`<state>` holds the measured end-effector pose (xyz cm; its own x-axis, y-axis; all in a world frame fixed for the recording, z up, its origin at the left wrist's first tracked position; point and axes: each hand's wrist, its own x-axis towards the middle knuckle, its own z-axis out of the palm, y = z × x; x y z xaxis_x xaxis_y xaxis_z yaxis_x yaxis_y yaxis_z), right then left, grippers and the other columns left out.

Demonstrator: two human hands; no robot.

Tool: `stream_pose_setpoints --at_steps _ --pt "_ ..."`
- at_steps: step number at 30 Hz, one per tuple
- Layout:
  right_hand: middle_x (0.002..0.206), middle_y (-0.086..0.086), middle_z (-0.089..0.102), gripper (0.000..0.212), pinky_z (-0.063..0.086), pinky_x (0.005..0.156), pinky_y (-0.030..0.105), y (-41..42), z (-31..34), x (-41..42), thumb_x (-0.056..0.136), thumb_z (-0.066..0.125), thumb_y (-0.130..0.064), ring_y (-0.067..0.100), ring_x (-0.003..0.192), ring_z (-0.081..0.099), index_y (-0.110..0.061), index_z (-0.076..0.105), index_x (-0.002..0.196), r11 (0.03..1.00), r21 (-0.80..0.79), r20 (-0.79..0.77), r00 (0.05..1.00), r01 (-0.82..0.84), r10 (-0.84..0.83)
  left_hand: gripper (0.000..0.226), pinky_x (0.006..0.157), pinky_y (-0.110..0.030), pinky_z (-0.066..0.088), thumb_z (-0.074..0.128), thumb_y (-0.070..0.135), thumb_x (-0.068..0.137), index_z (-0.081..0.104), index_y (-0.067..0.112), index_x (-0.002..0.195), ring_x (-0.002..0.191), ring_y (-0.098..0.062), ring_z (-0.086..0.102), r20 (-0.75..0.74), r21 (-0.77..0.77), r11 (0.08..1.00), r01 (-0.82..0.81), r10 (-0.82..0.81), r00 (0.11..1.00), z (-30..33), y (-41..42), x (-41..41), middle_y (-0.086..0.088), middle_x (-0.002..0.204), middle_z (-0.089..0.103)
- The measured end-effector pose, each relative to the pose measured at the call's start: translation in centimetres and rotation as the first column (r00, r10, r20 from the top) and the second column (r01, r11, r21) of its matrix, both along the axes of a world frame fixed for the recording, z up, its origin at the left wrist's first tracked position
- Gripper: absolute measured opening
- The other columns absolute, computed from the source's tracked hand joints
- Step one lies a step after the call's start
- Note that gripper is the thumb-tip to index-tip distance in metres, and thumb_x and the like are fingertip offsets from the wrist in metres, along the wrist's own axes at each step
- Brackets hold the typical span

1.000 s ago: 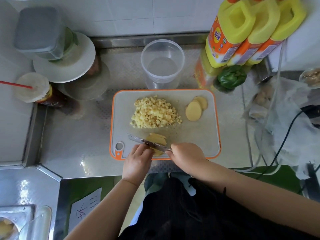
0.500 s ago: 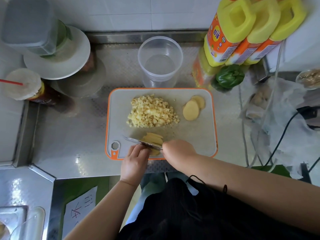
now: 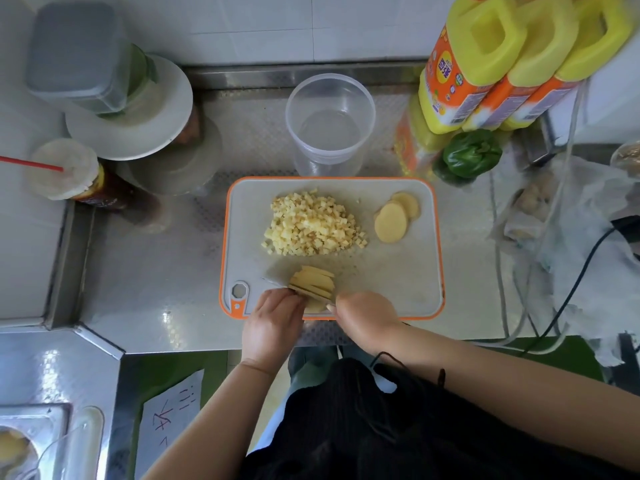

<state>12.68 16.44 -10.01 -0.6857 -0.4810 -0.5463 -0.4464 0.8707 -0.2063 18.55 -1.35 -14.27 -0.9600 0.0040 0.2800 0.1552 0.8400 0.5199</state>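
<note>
Leaning over the steel counter point(image 3: 138, 271), with both forearms coming in from the near side and meeting at the near rim of the orange-edged cutting board point(image 3: 398, 271).

Left hand point(image 3: 273, 320): palm down, wrist straight, fingers curled under with the knuckles toward the blade, fingertips pinning the near end of the stack of potato slices point(image 3: 313, 284).

Right hand point(image 3: 367, 317): knuckles up and closed in a fist round the handle of the knife point(image 3: 277, 283). Handle itself hidden under the hand. Blade running leftward and slightly away, across the stack, with its tip out past the left fingers.

Stack lying on the near left part of the board, between the two hands, touching both the blade and the left fingertips. Cut strips fanned out on the far side of the blade. Just beyond them, apart, the pile of diced potato point(image 3: 313, 225). To its right, two round potato slices point(image 3: 394, 218) overlapping.

Compared with a second and half a second ago:
- Same grip in both hands and the same spot at the near edge of the board.
- Blade now seen thinner, closer to edge-on, with less of its flat showing left of the stack.
- More strips showing beyond the blade.
- Diced pile and round slices unmoved, as is the clear plastic tub point(image 3: 330, 123) behind the board.
</note>
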Motion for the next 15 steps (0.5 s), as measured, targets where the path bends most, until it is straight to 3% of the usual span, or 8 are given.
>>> stream_pose_setpoints --at_steps 2,4,5,6,7,9,11,15 --pt "0.079 0.010 0.061 0.012 0.040 0.053 0.032 -0.1 0.2 0.4 0.097 0.044 -0.008 0.026 0.063 0.053 -0.005 0.054 0.101 1.000 0.011 -0.006 1.000 0.003 -0.003 0.019 0.070 -0.029 0.050 0.059 0.017 0.091 0.071 0.006 0.081 0.082 -0.020 0.059 -0.066 0.083 0.995 -0.056 0.062 0.996 2.3 -0.2 -0.7 -0.004 0.086 0.068" --pt "0.082 0.010 0.062 0.013 0.042 0.056 0.032 -0.4 0.3 0.9 0.091 0.046 -0.001 0.029 0.072 0.060 -0.005 0.054 0.100 0.999 0.010 0.017 0.999 0.037 -0.037 0.022 0.072 -0.030 0.048 0.055 0.019 0.092 0.069 0.005 0.082 0.081 -0.022 0.059 -0.066 0.105 0.992 -0.068 0.075 0.995 4.4 -0.2 -2.2 -0.005 0.086 0.068" --pt "0.076 0.008 0.058 0.008 0.040 0.055 0.030 -0.4 0.4 0.8 0.093 0.046 -0.005 0.028 0.072 0.060 -0.007 0.054 0.093 0.999 0.013 0.016 0.999 0.046 -0.046 0.025 0.071 -0.031 0.048 0.052 0.023 0.093 0.069 0.007 0.083 0.081 -0.021 0.058 0.004 0.067 0.997 -0.041 0.041 0.999 5.5 0.1 -3.4 -0.004 0.084 0.067" --pt "0.069 0.003 0.051 0.018 0.037 0.052 0.028 -0.4 0.4 0.6 0.097 0.045 -0.013 0.027 0.069 0.057 -0.009 0.051 0.081 0.997 0.013 0.008 0.998 0.070 -0.070 0.029 0.069 -0.031 0.047 0.048 0.027 0.095 0.068 0.011 0.082 0.080 -0.021 0.057 0.150 0.008 1.000 0.024 -0.025 0.988 6.2 0.4 -4.8 -0.001 0.082 0.065" --pt "0.063 0.000 0.043 0.033 0.032 0.050 0.026 -0.5 0.4 0.3 0.101 0.043 -0.021 0.026 0.065 0.052 -0.012 0.042 0.069 0.995 0.015 0.020 0.995 0.099 -0.099 0.033 0.066 -0.031 0.045 0.044 0.032 0.099 0.064 0.016 0.079 0.078 -0.020 0.055 0.361 -0.063 0.991 0.122 -0.091 0.928 6.6 0.8 -6.2 0.003 0.079 0.061" --pt "0.059 -0.002 0.035 0.044 0.024 0.046 0.026 -0.5 0.3 -0.2 0.103 0.038 -0.028 0.023 0.056 0.042 -0.015 0.030 0.062 0.990 0.028 0.068 0.988 0.137 -0.139 0.042 0.061 -0.030 0.038 0.034 0.039 0.104 0.058 0.021 0.074 0.077 -0.019 0.055 0.718 -0.154 0.928 0.339 -0.131 0.684 6.5 1.7 -8.3 0.004 0.076 0.056" --pt "0.058 -0.002 0.035 0.039 0.021 0.044 0.025 -0.6 0.0 0.0 0.102 0.042 -0.023 0.016 0.049 0.033 -0.013 0.036 0.065 0.989 0.044 0.062 0.988 0.142 -0.144 0.053 0.063 -0.030 0.038 0.025 0.041 0.106 0.060 0.014 0.077 0.076 -0.019 0.056 0.825 -0.154 0.869 0.470 -0.149 0.545 6.0 2.3 -9.3 -0.001 0.075 0.057" --pt "0.058 -0.002 0.036 0.025 0.022 0.043 0.025 -0.5 0.3 0.5 0.101 0.044 -0.022 0.017 0.049 0.037 -0.013 0.044 0.077 0.991 0.033 0.011 0.991 0.133 -0.133 0.058 0.068 -0.030 0.035 0.020 0.040 0.107 0.056 0.010 0.073 0.070 -0.018 0.050 0.860 -0.149 0.835 0.530 -0.156 0.486 6.2 3.1 -9.7 -0.002 0.070 0.052"
